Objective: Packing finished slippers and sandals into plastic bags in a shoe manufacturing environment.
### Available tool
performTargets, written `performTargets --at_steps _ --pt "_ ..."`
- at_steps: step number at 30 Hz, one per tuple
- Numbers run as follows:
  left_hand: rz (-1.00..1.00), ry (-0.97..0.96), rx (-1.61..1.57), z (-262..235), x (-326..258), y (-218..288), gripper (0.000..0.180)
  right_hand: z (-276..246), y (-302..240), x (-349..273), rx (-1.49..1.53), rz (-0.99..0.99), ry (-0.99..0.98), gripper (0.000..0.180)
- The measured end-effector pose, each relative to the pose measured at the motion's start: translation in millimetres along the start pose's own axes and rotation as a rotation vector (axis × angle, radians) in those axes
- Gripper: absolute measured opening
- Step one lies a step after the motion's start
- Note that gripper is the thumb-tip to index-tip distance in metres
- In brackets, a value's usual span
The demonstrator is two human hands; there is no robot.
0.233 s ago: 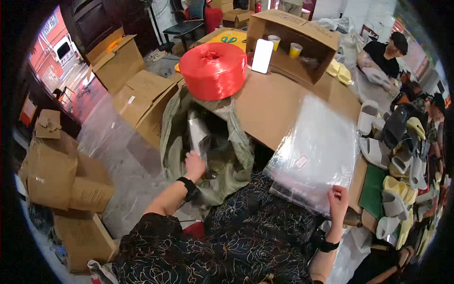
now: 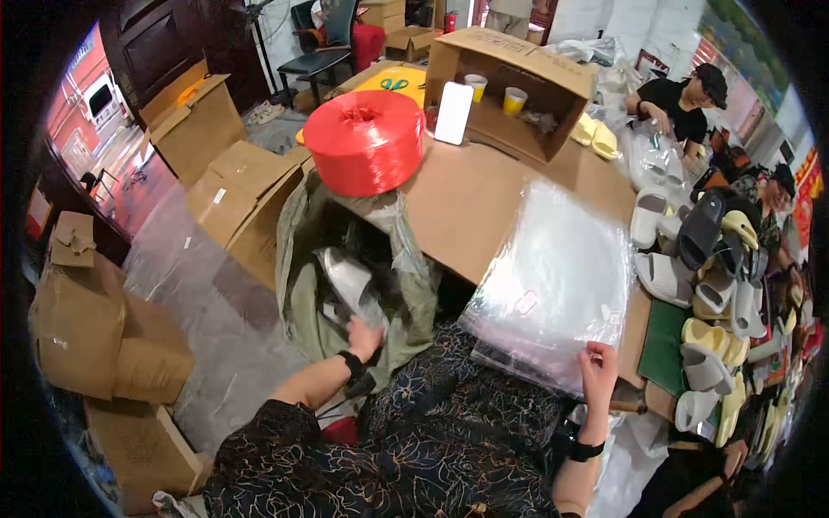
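My left hand (image 2: 364,337) reaches into an olive-green sack (image 2: 302,285) and grips a bagged grey slipper (image 2: 347,281) that stands up out of it. My right hand (image 2: 598,367) pinches the near edge of a stack of clear plastic bags (image 2: 553,276) lying on the cardboard-covered table (image 2: 466,203). I wear a dark flowered garment and black wristbands on both wrists.
A big red spool of twine (image 2: 367,142) sits at the table's left edge. Behind it stands an open cardboard box (image 2: 509,78) with two cups and a white phone (image 2: 453,112). Slippers (image 2: 699,259) pile on the right, where other people (image 2: 682,99) work. Cardboard boxes (image 2: 233,190) stand on the floor at left.
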State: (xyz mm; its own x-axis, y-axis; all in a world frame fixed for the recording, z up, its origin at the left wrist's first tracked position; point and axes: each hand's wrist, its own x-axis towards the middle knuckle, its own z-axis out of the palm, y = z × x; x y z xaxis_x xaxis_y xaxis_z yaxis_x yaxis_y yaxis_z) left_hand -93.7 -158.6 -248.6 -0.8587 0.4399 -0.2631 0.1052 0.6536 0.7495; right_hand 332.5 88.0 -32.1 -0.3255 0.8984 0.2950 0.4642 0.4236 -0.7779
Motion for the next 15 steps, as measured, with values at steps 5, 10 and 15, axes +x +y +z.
performTargets --at_steps 5,10,15 --pt "-0.153 0.102 0.592 -54.4 13.7 -23.1 0.064 -9.9 5.5 -3.6 -0.01 0.042 -0.005 0.024" --pt "-0.425 -0.059 1.115 -123.0 54.9 -58.7 0.04 -9.6 1.8 -9.2 0.013 0.05 0.016 0.021" --pt "-0.193 -0.011 1.105 -38.3 102.5 -53.3 0.044 -10.3 0.2 -11.1 -0.017 0.063 0.077 0.025"
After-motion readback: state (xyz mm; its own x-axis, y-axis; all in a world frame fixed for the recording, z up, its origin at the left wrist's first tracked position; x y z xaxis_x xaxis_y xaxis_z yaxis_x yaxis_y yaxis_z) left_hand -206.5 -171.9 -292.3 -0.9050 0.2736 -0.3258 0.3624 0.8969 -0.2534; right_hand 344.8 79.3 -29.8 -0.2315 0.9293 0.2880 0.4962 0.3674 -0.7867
